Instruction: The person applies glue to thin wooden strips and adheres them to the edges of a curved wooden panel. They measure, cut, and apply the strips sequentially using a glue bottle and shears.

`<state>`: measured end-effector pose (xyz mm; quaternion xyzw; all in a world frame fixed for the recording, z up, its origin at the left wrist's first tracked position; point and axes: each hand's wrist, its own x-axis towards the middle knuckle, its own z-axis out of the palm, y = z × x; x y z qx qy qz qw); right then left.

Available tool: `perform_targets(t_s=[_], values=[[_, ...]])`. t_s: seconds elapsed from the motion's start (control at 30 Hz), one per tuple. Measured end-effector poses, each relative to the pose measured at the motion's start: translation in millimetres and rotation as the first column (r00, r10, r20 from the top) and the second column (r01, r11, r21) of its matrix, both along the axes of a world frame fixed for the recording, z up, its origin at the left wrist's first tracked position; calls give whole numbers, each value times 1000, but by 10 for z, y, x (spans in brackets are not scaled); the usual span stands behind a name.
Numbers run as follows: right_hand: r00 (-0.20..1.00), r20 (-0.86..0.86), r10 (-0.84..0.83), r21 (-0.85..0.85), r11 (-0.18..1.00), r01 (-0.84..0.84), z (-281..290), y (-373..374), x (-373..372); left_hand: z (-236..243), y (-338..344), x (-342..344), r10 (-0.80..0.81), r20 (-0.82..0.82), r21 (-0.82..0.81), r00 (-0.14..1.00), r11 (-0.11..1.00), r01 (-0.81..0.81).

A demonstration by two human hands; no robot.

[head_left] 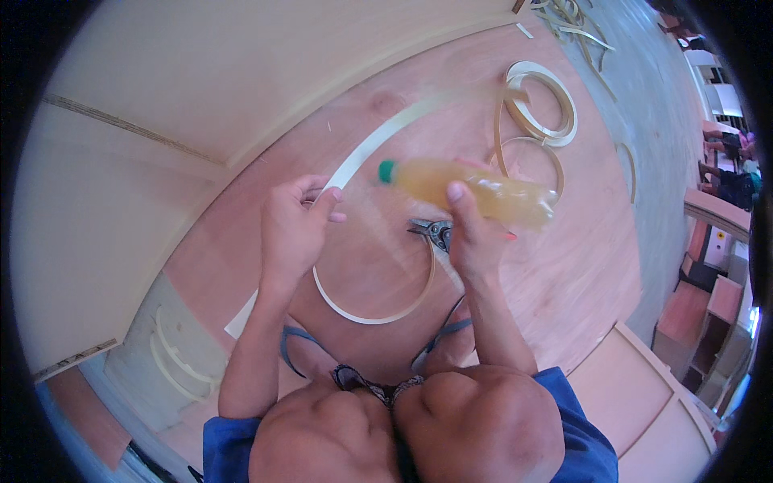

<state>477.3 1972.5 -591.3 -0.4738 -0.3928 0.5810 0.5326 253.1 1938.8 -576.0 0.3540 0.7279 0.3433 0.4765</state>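
Note:
My left hand (pixel 302 225) is closed in a pinch on a pale strip of edge banding (pixel 366 146). From these fingers the strip arcs up and to the right, blurred at its far end, and a loop of it curves below by my feet. My right hand (pixel 477 241) grips a clear plastic bottle (pixel 435 182) of cloudy yellow liquid, with a green cap pointing left toward the strip. Behind the right hand are metal snips (pixel 436 232), their jaws showing on its left and a bit of red on its right. Whether that hand also holds them I cannot tell.
A coil of edge banding (pixel 571 117) lies on the reddish plywood sheet (pixel 580 193) at the far right. A large pale panel (pixel 185 72) rises along the left. Strip offcuts (pixel 588 36) litter the grey floor at the top right. People and stacked boards (pixel 684 314) are at the right edge.

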Motion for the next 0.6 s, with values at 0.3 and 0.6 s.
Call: perform_targets(t_s=[0.3, 0.6], values=[[876, 430, 216, 219, 917, -334, 122, 195, -46, 51, -101, 222, -14, -45, 151, 999, 988, 20], [763, 646, 16, 432, 817, -383, 161, 309, 55, 163, -72, 223, -41, -4, 90, 999, 995, 41]])
